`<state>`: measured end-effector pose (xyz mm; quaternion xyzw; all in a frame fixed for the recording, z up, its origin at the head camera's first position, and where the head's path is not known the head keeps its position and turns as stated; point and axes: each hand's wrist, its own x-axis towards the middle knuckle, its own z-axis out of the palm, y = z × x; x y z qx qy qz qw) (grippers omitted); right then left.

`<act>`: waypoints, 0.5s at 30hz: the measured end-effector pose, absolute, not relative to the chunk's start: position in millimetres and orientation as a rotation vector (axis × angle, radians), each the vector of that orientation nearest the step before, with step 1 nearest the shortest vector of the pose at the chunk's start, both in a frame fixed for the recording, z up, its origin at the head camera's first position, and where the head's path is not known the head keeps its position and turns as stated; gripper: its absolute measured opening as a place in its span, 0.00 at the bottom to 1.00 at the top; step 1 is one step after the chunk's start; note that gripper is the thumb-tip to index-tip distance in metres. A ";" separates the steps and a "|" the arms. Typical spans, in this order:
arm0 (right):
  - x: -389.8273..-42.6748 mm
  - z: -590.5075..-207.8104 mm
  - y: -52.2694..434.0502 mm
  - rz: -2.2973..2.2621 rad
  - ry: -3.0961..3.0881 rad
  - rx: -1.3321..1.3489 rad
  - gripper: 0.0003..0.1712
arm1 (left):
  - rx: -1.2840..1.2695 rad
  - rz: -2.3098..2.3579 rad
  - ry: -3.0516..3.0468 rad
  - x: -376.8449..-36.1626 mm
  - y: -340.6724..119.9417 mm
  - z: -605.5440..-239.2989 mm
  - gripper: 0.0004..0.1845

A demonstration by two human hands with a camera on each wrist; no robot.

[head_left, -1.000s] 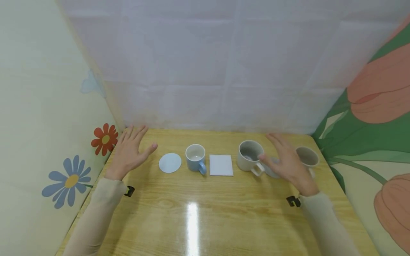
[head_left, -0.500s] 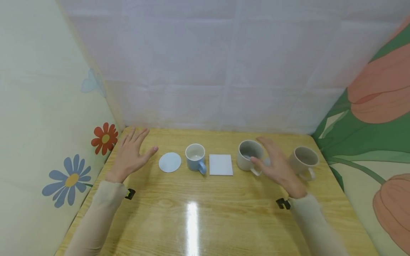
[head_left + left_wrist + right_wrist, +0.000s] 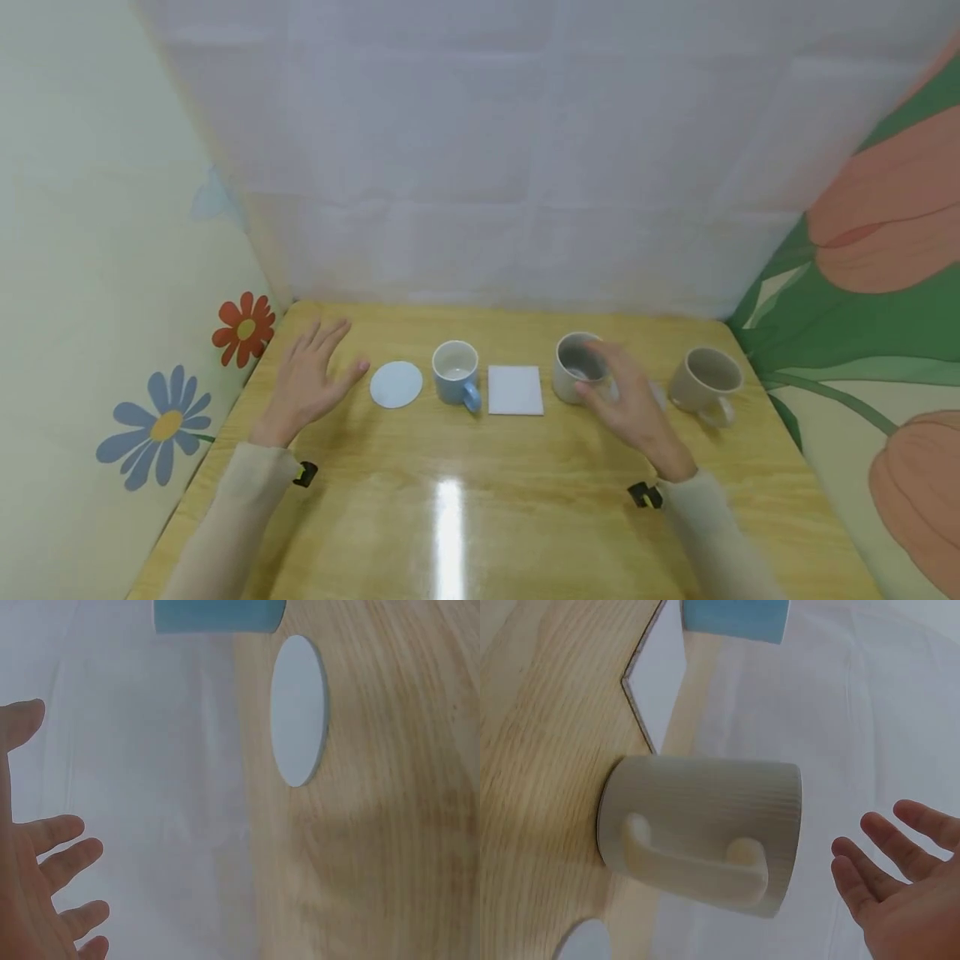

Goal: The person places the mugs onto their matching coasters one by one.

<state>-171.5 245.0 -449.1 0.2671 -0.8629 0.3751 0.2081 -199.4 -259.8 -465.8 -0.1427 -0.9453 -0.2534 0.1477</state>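
Note:
My right hand (image 3: 630, 407), fingers spread, hovers over the right side of a ribbed off-white mug (image 3: 567, 375). That mug's handle (image 3: 697, 874) shows in the right wrist view, with the fingers apart from its rim. Over the left part of the table my left hand (image 3: 306, 385) is held with fingers extended, holding nothing. Just right of it lies a round white coaster (image 3: 396, 384). A small blue mug (image 3: 454, 382) with a white inside stands between that coaster and a square white coaster (image 3: 515, 390).
Another off-white mug (image 3: 705, 383) stands at the far right. Partly hidden behind the right hand is a second round coaster (image 3: 657, 394). The wooden table (image 3: 375, 517) meets a white cloth backdrop (image 3: 450, 167), with flower-printed walls on both sides.
My right hand has moved left and slightly toward me, from above the second round coaster to the ribbed mug, uncovering the far-right mug. My left hand has drawn back slightly.

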 end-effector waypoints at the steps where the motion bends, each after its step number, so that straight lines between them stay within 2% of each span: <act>1: -171.0 -450.8 242.2 1.047 -2.390 0.753 0.36 | -0.404 -0.738 -2.725 -197.9 -260.6 -469.2 0.42; 15: -169.4 -463.5 213.3 1.187 -2.336 0.838 0.28 | -0.415 -0.787 -2.768 -195.4 -256.3 -491.1 0.43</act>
